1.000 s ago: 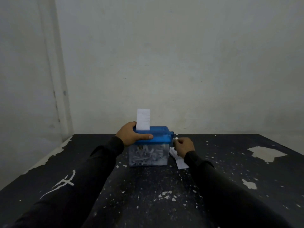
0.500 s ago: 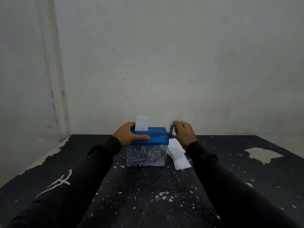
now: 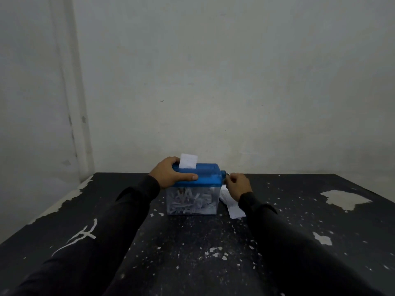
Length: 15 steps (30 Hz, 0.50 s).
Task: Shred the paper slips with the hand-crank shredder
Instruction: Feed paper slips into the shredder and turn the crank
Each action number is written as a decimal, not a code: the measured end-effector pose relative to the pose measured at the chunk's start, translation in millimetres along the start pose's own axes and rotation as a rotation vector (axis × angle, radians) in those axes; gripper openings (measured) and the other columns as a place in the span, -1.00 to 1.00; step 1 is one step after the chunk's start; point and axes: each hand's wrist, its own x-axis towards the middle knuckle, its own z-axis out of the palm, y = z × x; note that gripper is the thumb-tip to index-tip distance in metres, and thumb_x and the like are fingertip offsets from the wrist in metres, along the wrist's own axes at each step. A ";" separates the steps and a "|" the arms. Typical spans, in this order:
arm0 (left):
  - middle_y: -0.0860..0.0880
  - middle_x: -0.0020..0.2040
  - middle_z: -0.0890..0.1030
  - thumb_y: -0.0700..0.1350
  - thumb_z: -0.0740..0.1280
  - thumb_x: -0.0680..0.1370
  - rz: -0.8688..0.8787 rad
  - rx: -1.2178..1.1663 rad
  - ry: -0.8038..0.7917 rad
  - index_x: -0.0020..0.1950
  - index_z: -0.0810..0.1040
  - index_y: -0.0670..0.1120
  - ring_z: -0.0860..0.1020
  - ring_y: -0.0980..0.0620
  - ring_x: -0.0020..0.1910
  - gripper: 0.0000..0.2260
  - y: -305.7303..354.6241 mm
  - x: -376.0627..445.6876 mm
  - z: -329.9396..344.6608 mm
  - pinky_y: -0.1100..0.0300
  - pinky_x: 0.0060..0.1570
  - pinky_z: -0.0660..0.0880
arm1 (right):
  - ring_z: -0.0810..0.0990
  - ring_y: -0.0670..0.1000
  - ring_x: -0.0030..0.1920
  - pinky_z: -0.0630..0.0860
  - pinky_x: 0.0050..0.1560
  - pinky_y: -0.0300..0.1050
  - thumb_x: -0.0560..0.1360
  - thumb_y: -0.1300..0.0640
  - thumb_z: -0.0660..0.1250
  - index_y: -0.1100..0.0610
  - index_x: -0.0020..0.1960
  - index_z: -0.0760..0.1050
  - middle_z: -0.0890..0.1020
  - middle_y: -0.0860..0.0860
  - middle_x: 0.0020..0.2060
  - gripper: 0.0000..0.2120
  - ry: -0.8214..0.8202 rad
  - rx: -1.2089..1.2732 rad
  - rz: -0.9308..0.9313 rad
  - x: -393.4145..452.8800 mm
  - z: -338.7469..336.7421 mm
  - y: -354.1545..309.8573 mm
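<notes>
Item: hand-crank shredder [image 3: 195,189], blue lid over a clear bin, standing upright on the dark bench [image 3: 192,253] toward its far edge, roughly midway between left and right. The bin holds a heap of white paper shreds [image 3: 190,201]. One paper slip [image 3: 188,160] stands upright in the lid's slot at the left half of the lid, its top part above the lid.

Left hand [image 3: 168,175]: grip wrapped over the left end of the lid, thumb laid along the near face, fingers curled over the far side, touching the slip's left edge or just beside it; which, cannot be told.

Right hand [image 3: 238,185]: just right of the shredder, fingers curled in a narrow pinch at the crank [image 3: 224,174] that projects from the lid's right end. The handle itself is hidden by the fingers.

Spare slips [image 3: 233,205]: a small overlapping pile lying flat on the bench, touching or just beside the bin's right wall, partly under the right wrist. Print on them is too small to read.

Edges and room: bench's far edge meets the pale wall [image 3: 213,82] just behind the shredder. Left edge runs diagonally, chipped pale. Open bench surface lies near and to the right, flecked with worn patches.

Writing: a white mark [image 3: 83,233] on the left sleeve, not legible. No label can be read on the shredder.
</notes>
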 end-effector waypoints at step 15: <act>0.00 0.06 0.66 0.31 0.65 0.16 -0.004 -0.027 -0.013 0.14 0.59 -0.02 0.64 0.03 -0.03 -0.31 0.7 -0.4 -1.3 0.17 -0.05 0.59 | 0.39 -0.19 -0.37 0.37 -0.30 -0.25 0.71 0.03 0.15 0.14 -0.19 0.51 0.50 -0.16 -0.41 -0.64 0.011 0.292 -0.281 -26.0 -30.9 -34.6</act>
